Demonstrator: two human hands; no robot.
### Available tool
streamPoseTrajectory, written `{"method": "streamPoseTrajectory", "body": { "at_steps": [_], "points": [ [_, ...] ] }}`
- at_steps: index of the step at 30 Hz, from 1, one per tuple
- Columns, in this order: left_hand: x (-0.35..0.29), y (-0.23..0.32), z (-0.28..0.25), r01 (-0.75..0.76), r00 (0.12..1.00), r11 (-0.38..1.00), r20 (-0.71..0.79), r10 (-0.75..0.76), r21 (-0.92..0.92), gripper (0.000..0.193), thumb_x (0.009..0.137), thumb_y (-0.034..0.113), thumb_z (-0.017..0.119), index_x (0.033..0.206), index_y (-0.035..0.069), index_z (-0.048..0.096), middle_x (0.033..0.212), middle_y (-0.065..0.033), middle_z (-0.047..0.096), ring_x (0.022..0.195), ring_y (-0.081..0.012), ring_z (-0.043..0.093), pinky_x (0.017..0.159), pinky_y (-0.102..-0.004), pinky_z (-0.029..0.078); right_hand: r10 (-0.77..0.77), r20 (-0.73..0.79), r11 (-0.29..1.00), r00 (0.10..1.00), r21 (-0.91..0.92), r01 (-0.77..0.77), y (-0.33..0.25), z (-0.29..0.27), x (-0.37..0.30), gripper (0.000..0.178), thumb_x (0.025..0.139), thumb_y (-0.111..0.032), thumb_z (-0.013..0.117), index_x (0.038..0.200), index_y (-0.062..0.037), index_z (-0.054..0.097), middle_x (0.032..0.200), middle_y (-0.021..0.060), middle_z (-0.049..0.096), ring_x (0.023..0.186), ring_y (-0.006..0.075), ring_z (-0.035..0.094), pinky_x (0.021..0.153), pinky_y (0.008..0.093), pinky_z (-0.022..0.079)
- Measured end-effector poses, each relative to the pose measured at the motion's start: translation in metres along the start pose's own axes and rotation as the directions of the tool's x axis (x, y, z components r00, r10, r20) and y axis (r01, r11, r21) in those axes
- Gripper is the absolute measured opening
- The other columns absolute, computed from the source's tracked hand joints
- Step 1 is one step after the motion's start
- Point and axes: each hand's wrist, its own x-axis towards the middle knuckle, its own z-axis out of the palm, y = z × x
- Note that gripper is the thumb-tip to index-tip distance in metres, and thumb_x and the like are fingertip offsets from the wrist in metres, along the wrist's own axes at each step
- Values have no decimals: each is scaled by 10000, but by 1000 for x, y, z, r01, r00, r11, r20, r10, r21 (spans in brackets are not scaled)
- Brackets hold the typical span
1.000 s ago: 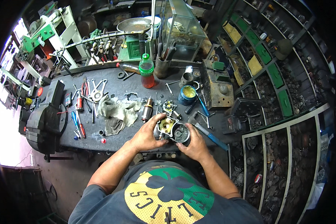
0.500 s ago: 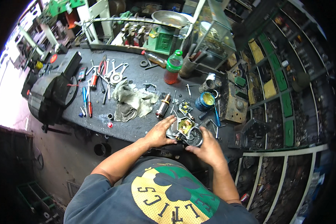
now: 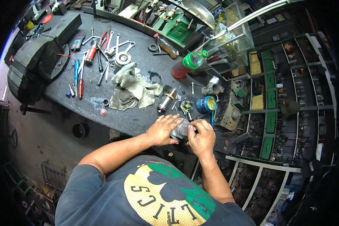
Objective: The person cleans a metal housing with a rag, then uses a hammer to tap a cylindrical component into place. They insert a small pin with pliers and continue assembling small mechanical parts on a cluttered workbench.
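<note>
1. Metal housing [image 3: 180, 129]: located at the near edge of the workbench [image 3: 98, 90], right of centre.
2. Left hand [image 3: 164, 130]: grasps the housing's left side between thumb and spread fingers.
3. Right hand [image 3: 202, 137]: fingers curled at the housing's right side; exact grip cannot be determined.
4. Armature [image 3: 166, 101]: lies just beyond the left hand.

The housing [image 3: 179, 130] looks like dull grey metal from where I stand; the rag [image 3: 137, 88] is rumpled cloth, the bottle [image 3: 190, 63] glossy see-through plastic, the armature [image 3: 165, 102] shiny metal, the benchtop [image 3: 138, 119] matt and scuffed.
</note>
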Motion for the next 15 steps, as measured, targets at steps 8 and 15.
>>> {"method": "streamPoseTrajectory", "body": {
  "at_steps": [8,15],
  "points": [
    [-2,-2,-5,10,1000,999,23,-11,44,1067,834,565,901,1684,113,441,1747,-268,352,1598,-491,367,1298,-615,333,50,117,998,992,-48,-44,-2,2,12,114,899,-159,785,952,-59,796,1012,109,790,940,357,763,854,450,605],
    [0,-4,-7,33,998,999,47,-33,0,1074,835,539,909,1691,116,419,1740,-272,355,1586,-500,386,1302,-610,336,78,77,996,994,-49,-74,-2,7,17,105,883,-179,799,878,-75,788,971,99,783,916,359,748,833,467,596]
  ]
}}
